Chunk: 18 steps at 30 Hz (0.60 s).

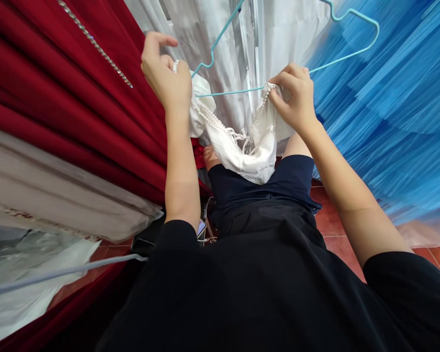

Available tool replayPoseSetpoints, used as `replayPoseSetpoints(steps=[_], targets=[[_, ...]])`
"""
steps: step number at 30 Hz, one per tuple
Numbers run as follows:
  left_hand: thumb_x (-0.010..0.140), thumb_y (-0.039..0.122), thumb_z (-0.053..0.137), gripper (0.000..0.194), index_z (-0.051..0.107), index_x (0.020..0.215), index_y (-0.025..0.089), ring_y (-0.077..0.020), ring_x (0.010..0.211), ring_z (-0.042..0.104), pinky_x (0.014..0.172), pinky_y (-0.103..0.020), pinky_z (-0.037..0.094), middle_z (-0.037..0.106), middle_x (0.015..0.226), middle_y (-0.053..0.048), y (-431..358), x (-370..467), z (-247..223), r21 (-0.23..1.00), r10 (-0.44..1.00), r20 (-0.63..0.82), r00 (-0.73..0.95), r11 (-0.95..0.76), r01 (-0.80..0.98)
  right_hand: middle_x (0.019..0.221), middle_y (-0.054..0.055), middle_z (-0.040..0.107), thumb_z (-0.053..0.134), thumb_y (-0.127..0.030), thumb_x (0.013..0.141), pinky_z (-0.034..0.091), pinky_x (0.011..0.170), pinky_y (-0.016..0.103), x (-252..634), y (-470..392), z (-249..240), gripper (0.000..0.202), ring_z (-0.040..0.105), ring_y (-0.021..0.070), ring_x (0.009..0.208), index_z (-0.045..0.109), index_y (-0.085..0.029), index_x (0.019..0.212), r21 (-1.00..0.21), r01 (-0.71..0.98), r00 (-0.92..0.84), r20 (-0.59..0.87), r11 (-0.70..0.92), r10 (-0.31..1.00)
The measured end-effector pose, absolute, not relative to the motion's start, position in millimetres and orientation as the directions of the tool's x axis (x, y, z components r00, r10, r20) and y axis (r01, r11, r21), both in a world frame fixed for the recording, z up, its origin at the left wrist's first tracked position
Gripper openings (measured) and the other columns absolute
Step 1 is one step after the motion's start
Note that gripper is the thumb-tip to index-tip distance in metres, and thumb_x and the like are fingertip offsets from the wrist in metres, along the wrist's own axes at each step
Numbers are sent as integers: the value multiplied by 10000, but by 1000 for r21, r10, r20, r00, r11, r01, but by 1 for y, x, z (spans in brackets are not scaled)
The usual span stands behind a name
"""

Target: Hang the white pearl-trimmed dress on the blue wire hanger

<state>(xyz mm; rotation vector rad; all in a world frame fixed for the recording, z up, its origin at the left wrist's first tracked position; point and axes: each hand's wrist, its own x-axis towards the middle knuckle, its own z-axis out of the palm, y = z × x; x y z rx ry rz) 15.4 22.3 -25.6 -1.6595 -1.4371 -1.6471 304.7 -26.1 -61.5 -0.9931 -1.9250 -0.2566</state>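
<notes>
A white dress (242, 146) with pearl-beaded trim hangs in folds between my hands, above my lap. My left hand (168, 73) is closed on its left shoulder edge, where a bit of pearl trim shows by the thumb; the index finger sticks out. With thumb and fingers, my right hand (295, 95) pinches the pearl-trimmed edge on the other side. A thin turquoise hanger (229, 92) passes behind the dress, its bottom bar running between my hands. White cord loops lie inside the neckline. The hanger's top is cut off by the upper frame edge.
Red fabric (95, 98) with a rhinestone strip hangs at the left, above pale beige fabric (58, 181). Blue tulle (388, 107) fills the right side. White garments (289, 34) hang ahead. A whitish rod (77, 268) juts in low at left, over red floor tiles (333, 215).
</notes>
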Motion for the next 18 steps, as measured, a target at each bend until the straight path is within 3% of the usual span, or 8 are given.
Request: replayPoseSetpoints(steps=[4, 8, 12, 18], targets=[[785, -87, 559, 292, 491, 906, 170, -29, 524, 450, 577, -207, 525, 585, 921, 104, 38, -2, -26, 465, 467, 823, -324, -227, 855, 1000, -16, 613, 501, -309, 906, 459, 965, 419, 305, -27, -61, 127, 582, 175, 977, 601, -381, 937, -202, 694, -268, 818, 690, 509], [818, -37, 633, 218, 551, 853, 163, -21, 662, 551, 731, -190, 529, 574, 809, 96, 43, -11, -33, 500, 512, 782, -355, -176, 848, 1055, 2, 621, 510, -359, 897, 423, 1030, 464, 308, -28, -60, 116, 566, 236, 1047, 602, -394, 959, -277, 707, -238, 774, 651, 587], [815, -50, 626, 223, 579, 874, 159, -35, 600, 526, 640, -215, 514, 553, 784, 85, 39, -3, -29, 494, 531, 779, -332, -196, 847, 1086, 10, 624, 527, -354, 899, 408, 1057, 462, 310, -30, -59, 105, 552, 242, 1087, 595, -375, 976, -273, 730, -246, 750, 626, 614], [803, -59, 597, 291, 470, 908, 181, -19, 536, 458, 577, -200, 502, 560, 947, 90, 38, 26, -5, 406, 525, 819, -232, -243, 881, 1046, -21, 615, 517, -269, 900, 442, 982, 410, 306, -31, -60, 127, 577, 174, 1006, 577, -363, 961, -195, 705, -289, 799, 682, 527]])
